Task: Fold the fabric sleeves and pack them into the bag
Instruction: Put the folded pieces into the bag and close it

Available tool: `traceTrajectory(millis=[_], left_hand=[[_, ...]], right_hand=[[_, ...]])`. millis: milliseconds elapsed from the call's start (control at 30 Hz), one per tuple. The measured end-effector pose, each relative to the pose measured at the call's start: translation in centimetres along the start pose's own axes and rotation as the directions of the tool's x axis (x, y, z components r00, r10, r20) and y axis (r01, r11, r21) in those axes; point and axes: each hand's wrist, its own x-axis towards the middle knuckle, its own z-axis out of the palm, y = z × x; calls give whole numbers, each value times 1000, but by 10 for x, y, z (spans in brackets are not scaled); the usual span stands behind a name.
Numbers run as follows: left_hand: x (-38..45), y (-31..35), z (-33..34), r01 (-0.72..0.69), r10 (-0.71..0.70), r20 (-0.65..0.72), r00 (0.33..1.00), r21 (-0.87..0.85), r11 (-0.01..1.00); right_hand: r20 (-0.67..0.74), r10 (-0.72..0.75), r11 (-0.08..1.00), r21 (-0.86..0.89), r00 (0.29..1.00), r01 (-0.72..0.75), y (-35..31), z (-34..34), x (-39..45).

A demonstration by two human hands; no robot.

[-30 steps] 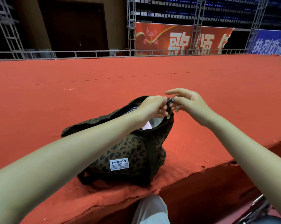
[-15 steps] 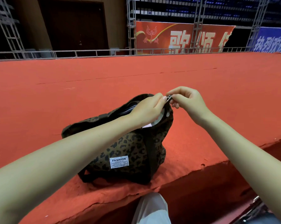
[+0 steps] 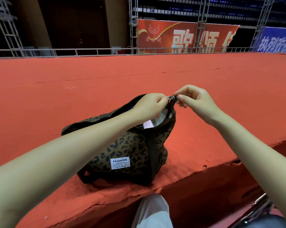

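Right hand [image 3: 196, 102] has closed since earlier, pinching bag [image 3: 130, 145] end; left hand [image 3: 150, 106] pinches zipper pull [image 3: 170, 97]. I'd expect pale fabric [image 3: 155, 120] below snagging.

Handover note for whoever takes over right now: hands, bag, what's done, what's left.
Left hand: pinches the metal zipper pull at the bag's top right end.
Right hand: pinches the bag's dark end tab beside the pull, bracing it.
Leopard-print bag: stands on the red-carpeted stage near its front edge, mouth open.
Done: pale folded fabric shows inside the opening; no loose sleeves lie on the carpet in view.
Left: draw the zipper along the mouth, probably leftward, to close the bag. How many sleeves are inside cannot be told.
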Motion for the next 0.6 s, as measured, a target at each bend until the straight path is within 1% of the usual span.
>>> traceTrajectory(millis=[33,67,100,167,267,367,467,533,600], left_hand=[[2,3,0,79,-74,36,997,-173,982],[3,6,0,146,-128,78,989,-301,942],[4,8,-1,197,-163,121,979,-372,907],[5,9,-3,269,-206,194,959,-402,875],[7,-1,-8,333,-259,264,929,-292,896],[4,-18,-10,363,-313,286,906,-139,921],[-1,-29,-17,350,-348,238,907,33,936],[-5,-36,-26,351,-364,210,908,95,931],[-8,-42,-39,362,-384,175,907,148,920]], right_hand=[[-11,-16,1000,-23,1000,15,-2,-1,0],[-32,-22,999,-31,999,21,-3,-1,1],[-65,-13,1000,-15,998,13,-5,-1,3],[-149,52,996,81,988,-41,-4,-3,9],[-236,242,955,230,941,-187,8,-5,19],[-274,425,888,313,862,-338,29,-6,20],[-306,540,821,395,784,-411,49,-7,13],[-327,597,783,437,733,-443,60,-11,8],[-345,628,761,459,697,-458,68,-15,2]])
